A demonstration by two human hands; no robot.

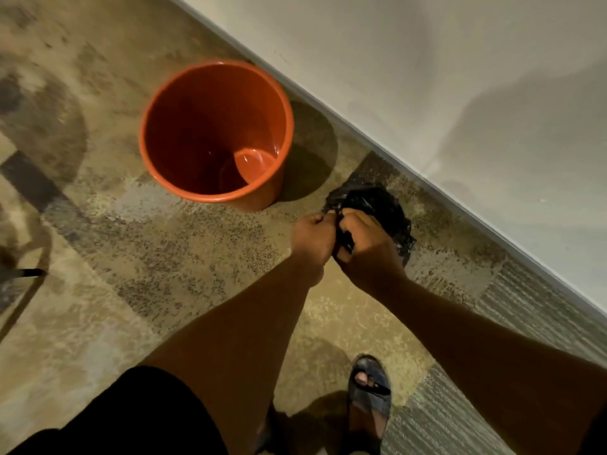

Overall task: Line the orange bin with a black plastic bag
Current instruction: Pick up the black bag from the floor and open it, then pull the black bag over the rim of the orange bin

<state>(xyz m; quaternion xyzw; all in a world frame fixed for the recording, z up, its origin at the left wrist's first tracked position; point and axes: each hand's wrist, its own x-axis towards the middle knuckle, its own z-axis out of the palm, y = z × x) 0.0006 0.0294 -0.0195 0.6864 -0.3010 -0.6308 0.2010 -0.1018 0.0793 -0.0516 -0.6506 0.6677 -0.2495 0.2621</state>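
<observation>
The orange bin (184, 103) stands upright on the floor close to the wall, with nothing inside it. To its lower right, a crumpled black plastic bag (377, 205) is bunched up above the floor. My left hand (312, 238) and my right hand (368, 247) are close together, both pinching the bag's near edge. Most of the bag hangs past my right hand, toward the wall.
A pale wall (443, 93) with a baseboard runs diagonally behind the bin and bag. The floor (164, 257) is mottled, patterned carpet. My sandalled foot (369, 389) is below my hands. A dark thin object (29, 272) lies at the left edge.
</observation>
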